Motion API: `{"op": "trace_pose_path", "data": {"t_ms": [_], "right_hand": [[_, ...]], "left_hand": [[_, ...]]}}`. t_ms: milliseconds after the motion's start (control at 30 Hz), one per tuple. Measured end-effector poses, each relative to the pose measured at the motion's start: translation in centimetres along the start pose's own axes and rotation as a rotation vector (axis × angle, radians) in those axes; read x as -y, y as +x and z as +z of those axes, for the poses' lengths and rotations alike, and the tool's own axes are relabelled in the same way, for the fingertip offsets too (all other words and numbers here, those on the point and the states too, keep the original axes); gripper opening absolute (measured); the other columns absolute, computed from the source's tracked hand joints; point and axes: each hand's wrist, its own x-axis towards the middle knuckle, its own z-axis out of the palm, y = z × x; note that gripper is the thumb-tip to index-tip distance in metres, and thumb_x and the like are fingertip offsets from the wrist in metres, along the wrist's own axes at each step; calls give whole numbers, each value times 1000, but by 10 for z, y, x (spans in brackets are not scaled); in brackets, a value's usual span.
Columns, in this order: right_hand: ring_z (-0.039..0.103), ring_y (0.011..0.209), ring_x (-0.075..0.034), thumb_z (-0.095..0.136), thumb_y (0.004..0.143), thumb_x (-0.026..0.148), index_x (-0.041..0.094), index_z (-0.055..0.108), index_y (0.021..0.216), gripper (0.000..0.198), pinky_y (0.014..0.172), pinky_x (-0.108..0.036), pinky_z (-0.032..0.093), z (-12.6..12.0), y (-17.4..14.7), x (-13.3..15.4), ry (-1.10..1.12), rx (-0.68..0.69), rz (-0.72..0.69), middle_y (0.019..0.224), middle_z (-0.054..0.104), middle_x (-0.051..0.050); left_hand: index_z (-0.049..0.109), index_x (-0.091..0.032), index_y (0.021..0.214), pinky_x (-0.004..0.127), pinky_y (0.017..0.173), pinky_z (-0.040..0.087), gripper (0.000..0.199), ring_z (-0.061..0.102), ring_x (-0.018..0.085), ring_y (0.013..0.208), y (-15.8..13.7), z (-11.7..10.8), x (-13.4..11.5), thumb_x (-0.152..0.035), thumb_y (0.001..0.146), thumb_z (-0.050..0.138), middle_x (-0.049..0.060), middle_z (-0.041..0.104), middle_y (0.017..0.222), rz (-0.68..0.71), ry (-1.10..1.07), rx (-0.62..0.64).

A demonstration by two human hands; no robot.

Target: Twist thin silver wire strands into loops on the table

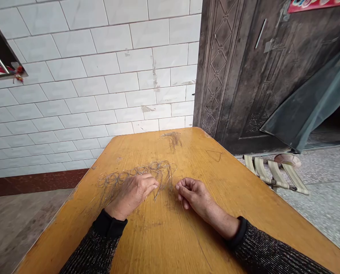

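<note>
My right hand [191, 196] is closed in a pinch over the table's middle. A thin dark wire [200, 248] trails from below its fingers toward the table's near side. My left hand [138, 189] is curled, thumb and fingertips together; whatever they grip, if anything, is too fine to make out. Behind and beside that hand lies a row of looped thin wires [160, 166], their loose ends pointing toward me. The hand covers part of this row. A gap separates my two hands.
The yellow wooden table [229, 213] reaches to a white tiled wall [113, 68]. A small heap of loose wires [174, 140] lies near its far edge, with a single bent strand [215, 154] to the right. A strapped folding stool [277, 173] stands by the dark door [244, 76].
</note>
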Motion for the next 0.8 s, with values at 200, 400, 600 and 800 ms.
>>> {"op": "trace_pose_path", "data": {"t_ms": [200,400,600,800], "right_hand": [[39,29,-3,55,71,40,17,45,61,27,33,-17,27,-3,2,4,0,-27,-15,46,52,5],[40,29,-4,55,70,39,18,44,61,26,33,-17,28,-2,2,5,-11,-35,-21,46,52,5],[41,29,-4,53,72,38,18,45,61,24,33,-17,29,-3,3,3,-47,-19,-26,46,53,5],[41,29,-4,53,73,35,18,44,63,22,33,-17,29,0,2,0,-52,12,-21,46,52,5]], "left_hand": [[57,-19,75,25,55,27,20,49,13,62,1,-2,-4,-16,85,40,1,55,69,22,121,-43],[57,-19,69,24,54,27,19,48,13,59,2,3,-7,-15,80,43,1,56,66,-47,79,-75],[60,-20,71,25,54,27,22,50,13,57,3,8,-9,-14,80,41,1,59,63,-63,1,-79],[60,-20,75,25,55,29,21,53,14,59,3,7,-4,-14,80,41,1,62,66,-73,27,-64]]}}
